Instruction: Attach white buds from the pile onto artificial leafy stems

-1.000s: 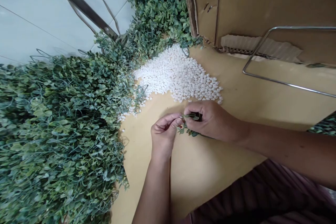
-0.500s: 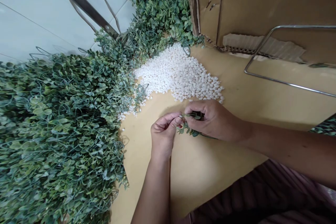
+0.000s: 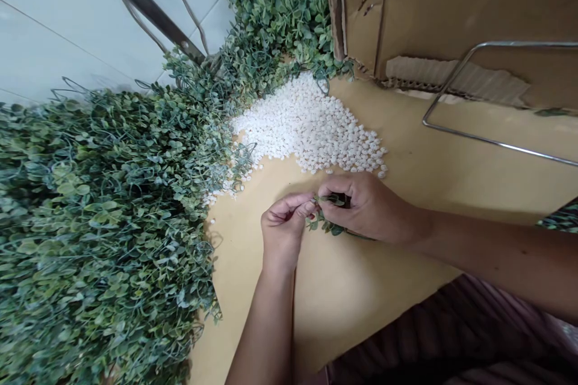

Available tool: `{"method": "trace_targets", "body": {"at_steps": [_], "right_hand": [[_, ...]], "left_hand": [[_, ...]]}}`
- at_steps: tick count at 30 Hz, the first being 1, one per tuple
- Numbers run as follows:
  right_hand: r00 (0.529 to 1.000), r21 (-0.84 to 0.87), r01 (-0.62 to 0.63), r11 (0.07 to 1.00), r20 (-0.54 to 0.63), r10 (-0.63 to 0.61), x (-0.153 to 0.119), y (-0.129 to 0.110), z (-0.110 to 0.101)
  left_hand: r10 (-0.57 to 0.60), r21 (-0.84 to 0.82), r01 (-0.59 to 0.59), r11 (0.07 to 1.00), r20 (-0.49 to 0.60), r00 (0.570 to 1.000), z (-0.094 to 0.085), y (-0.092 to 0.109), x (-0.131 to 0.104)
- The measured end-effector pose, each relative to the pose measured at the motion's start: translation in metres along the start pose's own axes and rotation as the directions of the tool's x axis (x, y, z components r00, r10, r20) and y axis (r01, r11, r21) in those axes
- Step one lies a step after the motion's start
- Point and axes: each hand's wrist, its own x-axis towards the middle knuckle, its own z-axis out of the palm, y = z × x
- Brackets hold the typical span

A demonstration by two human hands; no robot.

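Observation:
My right hand [image 3: 365, 204] is closed in a pinch around a leafy green artificial sprig [image 3: 333, 198], and some of its leaves [image 3: 334, 228] hang below the fingers. My left hand [image 3: 286, 216] meets it from the left, thumb and forefinger pinched at the sprig's tip. A small whitish piece shows between those left fingertips, mostly covered by them. Just beyond both hands lies a heap of small white pieces [image 3: 307, 126] on the tan sheet [image 3: 352, 289].
Dense artificial foliage [image 3: 103, 222] fills the left side, with more foliage [image 3: 280, 6] at the back. A dark handle with a cord loop [image 3: 149, 9] rests against it over white tiles. At the right stand a cardboard box [image 3: 460, 6] and a bent metal wire frame [image 3: 487, 139].
My left fingertips have shifted slightly right, closer to the sprig's tip in my right hand. The whole view has shifted a little; the right hand's pinch looks the same.

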Motion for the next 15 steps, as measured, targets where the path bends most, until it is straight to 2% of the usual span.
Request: {"method": "trace_targets", "body": {"at_steps": [7, 15], "right_hand": [[0.998, 0.039, -0.064, 0.997, 0.023, 0.063, -0.0008, 0.0012, 0.0007], [0.996, 0.072, -0.076, 0.995, 0.054, 0.072, 0.0013, 0.0024, 0.0029]], "left_hand": [[0.003, 0.036, -0.003, 0.999, -0.005, 1.0, 0.0036, 0.0021, 0.0001], [0.033, 0.033, -0.033, 0.999, -0.008, 0.999, 0.0055, 0.0, 0.0003]]}}
